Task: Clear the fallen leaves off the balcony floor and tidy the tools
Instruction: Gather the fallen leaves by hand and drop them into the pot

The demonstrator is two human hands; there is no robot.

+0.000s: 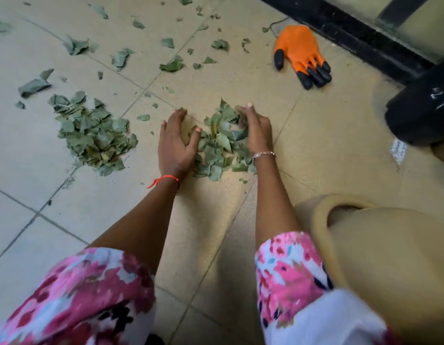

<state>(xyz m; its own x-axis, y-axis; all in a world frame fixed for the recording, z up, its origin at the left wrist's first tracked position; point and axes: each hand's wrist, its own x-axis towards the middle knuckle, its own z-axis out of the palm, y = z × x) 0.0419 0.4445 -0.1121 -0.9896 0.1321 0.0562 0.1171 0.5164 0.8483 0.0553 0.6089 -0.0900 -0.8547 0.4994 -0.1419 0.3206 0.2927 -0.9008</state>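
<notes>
2 hands (176, 145) (259, 130) flank 1 leaf pile (221, 148); 1 other pile (91, 133), 1 orange glove (299, 52).

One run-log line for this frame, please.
phase: gathering | left hand: open, cupping leaf pile | right hand: open, cupping same pile | second pile: apart, further left | orange glove: lying on floor

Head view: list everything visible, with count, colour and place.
leaf pile: one, green, centre
second leaf pile: one, green, left of the first
loose leaves: many, green, scattered farther out
clawed glove: one, orange with black tips, far right
floor: beige tiles
black object: one, right edge
beige container: one, near right
left hand: open, red thread at wrist, against the pile's left side
right hand: open, bracelet at wrist, against its right side
</notes>
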